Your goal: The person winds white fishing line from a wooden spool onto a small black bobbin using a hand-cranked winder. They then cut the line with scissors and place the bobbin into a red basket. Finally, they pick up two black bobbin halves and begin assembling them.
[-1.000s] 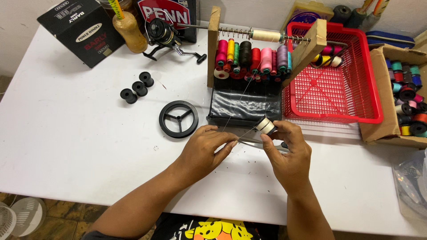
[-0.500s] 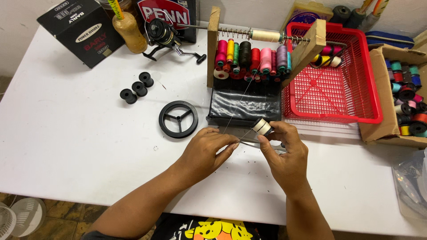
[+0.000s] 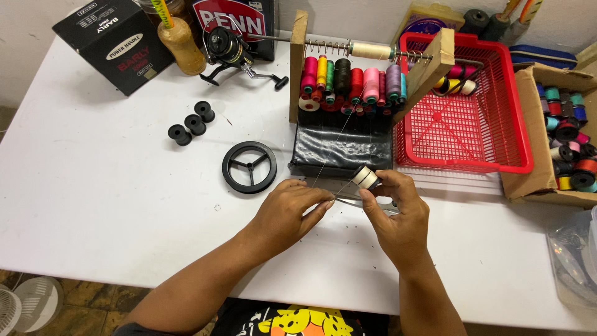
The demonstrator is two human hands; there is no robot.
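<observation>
My right hand (image 3: 396, 211) grips a small black spool wound with cream thread (image 3: 365, 178), tilted, just in front of the black rack base. My left hand (image 3: 292, 211) pinches a thin thread (image 3: 333, 140) close to that spool; the line runs up toward the cream spool on the metal rod (image 3: 371, 50) of the wooden thread rack (image 3: 300, 62). Several coloured thread spools (image 3: 354, 87) hang in a row in the rack. Scissors lie partly hidden under my right hand.
A black ring-shaped wheel (image 3: 249, 166) and three small black bobbins (image 3: 191, 124) lie to the left. A fishing reel (image 3: 227, 50), a black box (image 3: 112, 43) and a bottle (image 3: 181, 45) stand behind. A red basket (image 3: 491, 134) and a cardboard box of spools (image 3: 569, 143) sit right.
The spool in my right hand has shifted slightly left and up toward the rack, and my left fingers have closed in nearer to it on the thread.
</observation>
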